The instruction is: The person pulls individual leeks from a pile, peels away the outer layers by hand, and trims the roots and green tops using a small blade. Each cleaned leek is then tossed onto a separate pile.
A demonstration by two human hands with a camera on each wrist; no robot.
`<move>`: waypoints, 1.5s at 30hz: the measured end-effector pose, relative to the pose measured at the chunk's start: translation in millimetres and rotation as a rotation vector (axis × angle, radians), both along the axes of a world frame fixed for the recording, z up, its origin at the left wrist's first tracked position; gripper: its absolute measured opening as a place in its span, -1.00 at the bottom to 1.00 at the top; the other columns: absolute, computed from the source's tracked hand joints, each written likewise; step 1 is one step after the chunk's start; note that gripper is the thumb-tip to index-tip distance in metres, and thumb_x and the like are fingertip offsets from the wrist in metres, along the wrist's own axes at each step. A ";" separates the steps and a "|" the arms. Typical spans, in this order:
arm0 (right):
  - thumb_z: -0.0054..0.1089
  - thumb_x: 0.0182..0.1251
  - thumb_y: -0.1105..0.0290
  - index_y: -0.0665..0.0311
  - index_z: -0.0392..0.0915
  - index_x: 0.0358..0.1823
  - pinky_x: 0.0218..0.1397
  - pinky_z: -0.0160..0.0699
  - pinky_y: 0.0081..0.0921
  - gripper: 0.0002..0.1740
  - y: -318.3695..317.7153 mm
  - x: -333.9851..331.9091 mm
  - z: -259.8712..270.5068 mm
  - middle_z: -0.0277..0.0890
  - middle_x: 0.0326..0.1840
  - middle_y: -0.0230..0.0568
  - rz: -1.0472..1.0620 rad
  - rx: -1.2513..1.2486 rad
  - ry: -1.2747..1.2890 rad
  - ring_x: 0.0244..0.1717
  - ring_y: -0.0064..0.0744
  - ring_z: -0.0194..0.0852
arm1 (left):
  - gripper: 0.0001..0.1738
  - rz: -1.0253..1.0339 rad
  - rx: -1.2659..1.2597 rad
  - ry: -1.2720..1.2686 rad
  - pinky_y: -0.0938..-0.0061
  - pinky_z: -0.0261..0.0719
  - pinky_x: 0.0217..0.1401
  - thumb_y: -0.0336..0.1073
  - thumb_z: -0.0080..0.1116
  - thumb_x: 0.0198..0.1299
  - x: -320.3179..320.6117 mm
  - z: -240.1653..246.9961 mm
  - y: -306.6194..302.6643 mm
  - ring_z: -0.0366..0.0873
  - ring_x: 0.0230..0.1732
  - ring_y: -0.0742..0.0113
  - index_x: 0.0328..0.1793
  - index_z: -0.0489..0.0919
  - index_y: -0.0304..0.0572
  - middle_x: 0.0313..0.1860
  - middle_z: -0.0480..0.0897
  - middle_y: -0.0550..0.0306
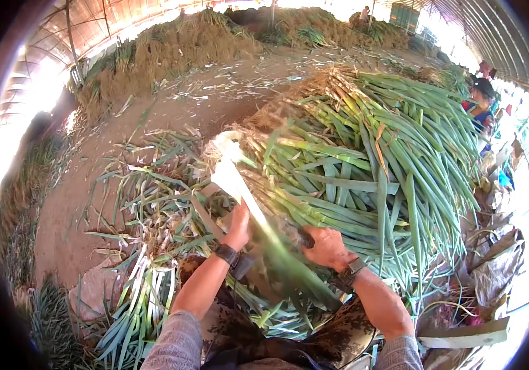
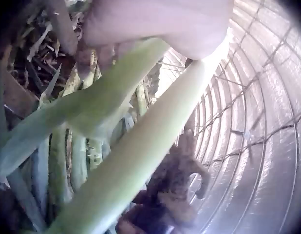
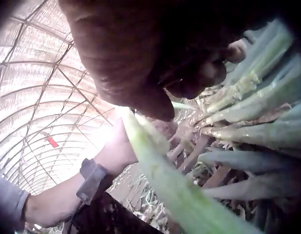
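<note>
A big green onion [image 1: 239, 185] slants across the middle of the head view, its white root end away from me and its green leaves toward my lap. My left hand [image 1: 238, 227] grips its pale stalk, which also crosses the left wrist view [image 2: 141, 141]. To the right of the leaves, my right hand [image 1: 329, 248] is curled around a small dark object [image 1: 305, 237], mostly hidden by the fingers. The right wrist view shows that curled hand [image 3: 136, 63] in shadow, close above the green onion [image 3: 175, 187].
A large heap of green onions [image 1: 375, 148] lies ahead to the right. Loose leaf trimmings [image 1: 153, 209] cover the ground on the left, beside a bundle of stalks [image 1: 138, 308]. Another person [image 1: 480, 102] is at the far right. Stacked onions [image 1: 172, 55] line the back.
</note>
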State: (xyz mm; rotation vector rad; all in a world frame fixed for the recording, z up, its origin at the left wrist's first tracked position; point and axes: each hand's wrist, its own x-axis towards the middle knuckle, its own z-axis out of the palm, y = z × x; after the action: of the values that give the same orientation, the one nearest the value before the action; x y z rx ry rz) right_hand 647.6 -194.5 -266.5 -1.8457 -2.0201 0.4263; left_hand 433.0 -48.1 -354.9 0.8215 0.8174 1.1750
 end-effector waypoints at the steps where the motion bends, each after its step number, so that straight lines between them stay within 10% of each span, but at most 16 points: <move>1: 0.34 0.12 0.12 0.15 0.62 0.02 -0.07 0.61 -0.08 -0.54 -1.7 0.2 -1.0 0.68 -0.23 0.02 -0.002 -0.001 0.000 -0.18 0.07 0.65 | -0.50 -0.002 -0.001 0.000 0.24 0.58 -0.04 0.22 0.12 0.36 -1.4 -5.6 2.2 0.54 -0.10 0.38 0.03 0.51 -0.05 -0.18 0.57 0.27; 7: 0.35 0.11 0.11 0.16 0.61 0.05 -0.06 0.61 -0.09 -0.51 -3.5 1.2 -7.6 0.68 -0.25 0.04 -0.054 0.111 0.062 -0.20 0.09 0.66 | -0.47 -0.049 -0.266 -0.206 0.21 0.57 -0.06 0.36 0.04 0.32 5.4 2.2 -8.9 0.53 -0.14 0.26 -0.04 0.51 0.10 -0.20 0.56 0.28; 12: 0.32 0.07 0.12 0.15 0.61 0.09 -0.04 0.61 -0.09 -0.47 -4.0 2.9 -2.8 0.67 -0.23 0.06 0.082 0.163 0.080 -0.18 0.11 0.65 | -0.32 -0.094 -0.299 -0.241 0.04 0.55 -0.44 0.53 -0.24 0.30 3.6 14.6 -14.8 0.47 -0.55 0.16 -0.31 0.43 0.08 -0.57 0.45 0.19; 19: 0.25 0.06 0.03 0.06 0.67 -0.02 0.02 0.57 -0.02 -0.54 -27.2 55.8 -20.6 0.68 -0.17 0.02 -0.054 -0.115 -0.143 -0.07 0.14 0.62 | -0.30 0.450 -0.018 -0.241 0.31 0.57 -0.58 0.47 -0.21 0.34 -97.8 89.9 49.6 0.49 -0.65 0.23 -0.20 0.46 -0.05 -0.61 0.44 0.18; 22: 0.22 0.02 0.05 0.07 0.68 -0.03 0.05 0.54 0.00 -0.52 -40.3 78.3 -19.8 0.67 -0.15 0.05 -0.095 -0.222 -0.133 -0.05 0.15 0.61 | -0.37 0.639 0.388 0.131 0.33 0.61 -0.51 0.31 -0.01 0.36 -175.7 148.6 68.0 0.57 -0.55 0.23 -0.16 0.50 -0.21 -0.48 0.56 0.09; 23: 0.21 0.01 0.06 0.08 0.68 -0.01 0.07 0.53 0.00 -0.51 -44.4 83.0 -20.0 0.67 -0.14 0.05 -0.129 -0.246 -0.149 -0.04 0.16 0.61 | -0.30 0.817 0.866 0.730 0.35 0.61 -0.43 0.26 0.11 0.31 -236.8 136.7 102.3 0.57 -0.45 0.24 -0.02 0.54 -0.40 -0.35 0.59 0.01; 25: 0.25 -0.01 -0.01 0.18 0.61 0.16 0.24 0.47 -0.10 -0.32 -49.9 85.7 -7.4 0.63 0.02 0.13 -0.157 -0.374 -0.120 0.12 0.12 0.55 | -0.22 1.123 0.578 0.263 0.30 0.58 -0.32 0.25 0.18 0.26 -260.9 216.5 104.9 0.55 -0.34 0.23 0.11 0.53 -0.49 -0.24 0.60 -0.06; 32: 0.25 -0.04 0.04 0.17 0.64 0.11 0.25 0.48 -0.11 -0.37 -58.7 90.9 -10.7 0.65 -0.01 0.10 -0.126 -0.316 -0.079 0.11 0.11 0.57 | -0.21 1.193 1.007 1.181 0.24 0.53 -0.13 0.28 0.13 0.29 -402.4 331.7 68.6 0.56 -0.25 0.16 0.07 0.57 -0.50 -0.23 0.65 -0.05; 37: 0.25 -0.03 0.02 0.17 0.59 0.21 0.33 0.43 -0.15 -0.29 -56.1 95.8 -26.8 0.60 0.12 0.07 -0.123 -0.285 -0.134 0.20 0.06 0.52 | -0.36 0.500 0.315 2.153 0.15 0.55 0.09 0.15 -0.06 0.44 -467.3 233.9 34.3 0.63 0.04 -0.10 0.19 0.55 -0.37 0.05 0.66 -0.27; 39: 0.25 -0.03 0.01 0.17 0.57 0.23 0.35 0.41 -0.17 -0.27 -58.3 96.0 -25.8 0.59 0.16 0.06 -0.130 -0.314 -0.123 0.23 0.04 0.50 | -0.38 0.563 0.726 2.455 0.07 0.49 0.25 0.10 -0.20 0.51 -559.4 90.9 68.7 0.55 0.22 -0.19 0.28 0.49 -0.35 0.16 0.60 -0.34; 45: 0.32 0.03 -0.12 0.26 0.52 0.26 0.34 0.43 -0.15 -0.18 -49.7 91.1 -11.2 0.57 0.16 0.11 -0.115 -0.447 -0.101 0.24 0.05 0.49 | -0.13 -0.067 0.523 0.277 0.07 0.46 0.34 0.33 -0.38 0.48 -140.4 209.4 -79.2 0.52 0.27 -0.08 0.40 0.33 -0.43 0.30 0.51 -0.29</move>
State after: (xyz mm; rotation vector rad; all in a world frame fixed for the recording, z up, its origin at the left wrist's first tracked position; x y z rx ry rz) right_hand 738.7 -244.2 -277.7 -2.2705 -1.9863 0.8212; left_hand 292.7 -127.3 -145.5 1.4558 0.7039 1.2494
